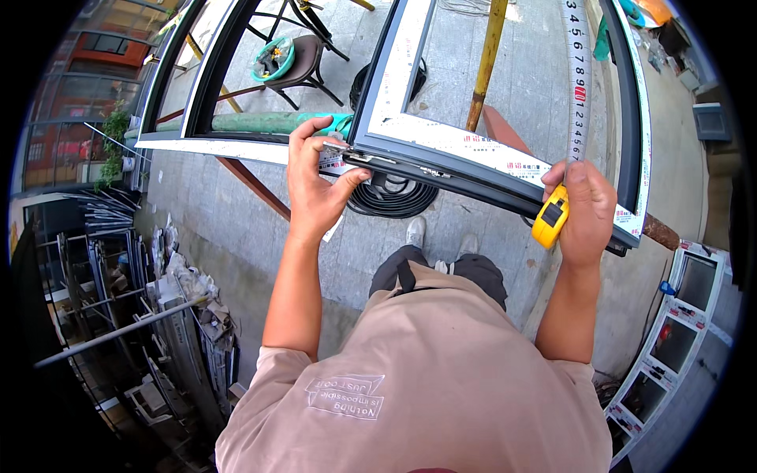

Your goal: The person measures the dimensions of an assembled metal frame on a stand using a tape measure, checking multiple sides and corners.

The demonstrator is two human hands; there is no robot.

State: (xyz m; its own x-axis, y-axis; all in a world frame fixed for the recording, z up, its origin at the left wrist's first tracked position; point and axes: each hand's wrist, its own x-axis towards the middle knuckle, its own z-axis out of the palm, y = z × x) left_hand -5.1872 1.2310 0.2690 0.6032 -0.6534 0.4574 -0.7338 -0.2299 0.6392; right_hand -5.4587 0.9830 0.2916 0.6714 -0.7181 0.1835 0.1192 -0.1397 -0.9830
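Paved yard; tape measure (550, 222) in right grip (587, 213).

Hard daylight is falling from above, washing the paving (489, 63) pale. Deep shade is sitting at lower left. The tape blade (578, 79) is glaring slightly. Fisheye is bending straight edges toward a black rim. Focus is holding sharp at centre.

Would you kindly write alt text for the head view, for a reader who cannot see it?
Seen from above, a person's right hand holds a yellow tape measure, its blade running up along a dark window frame, while the left hand grips the frame's near corner. Below are paving and coiled black hose.
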